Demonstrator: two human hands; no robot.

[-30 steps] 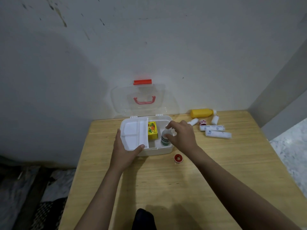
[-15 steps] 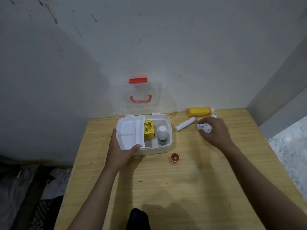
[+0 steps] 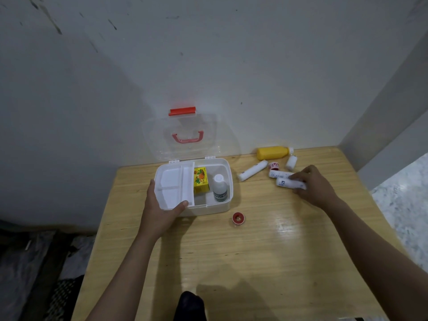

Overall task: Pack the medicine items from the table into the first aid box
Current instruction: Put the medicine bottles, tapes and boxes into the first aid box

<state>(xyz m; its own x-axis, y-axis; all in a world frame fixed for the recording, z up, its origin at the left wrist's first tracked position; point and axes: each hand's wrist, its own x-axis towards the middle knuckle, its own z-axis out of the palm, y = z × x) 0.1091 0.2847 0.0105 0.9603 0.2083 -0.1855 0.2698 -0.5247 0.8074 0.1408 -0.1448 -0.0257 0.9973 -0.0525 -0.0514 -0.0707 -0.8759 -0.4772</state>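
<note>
Pale, scuffed walls are closing in around a wooden table pushed into the corner. Going from the left, the left hand is gripping the near left corner of the white first aid box, thumb pressing on the inner tray and fingers wrapping the outer wall. Just past that thumb, a yellow carton and a white bottle are standing upright inside the box, with the clear lid leaning open against the wall behind. A red tape roll is lying on the table between the two hands. Further right, a white roll, a yellow bottle, a small red-labelled jar and a small white bottle are lying just beyond the right hand, whose fingers are curling down onto two white tubes lying side by side; whether they are actually clasping them cannot be told
</note>
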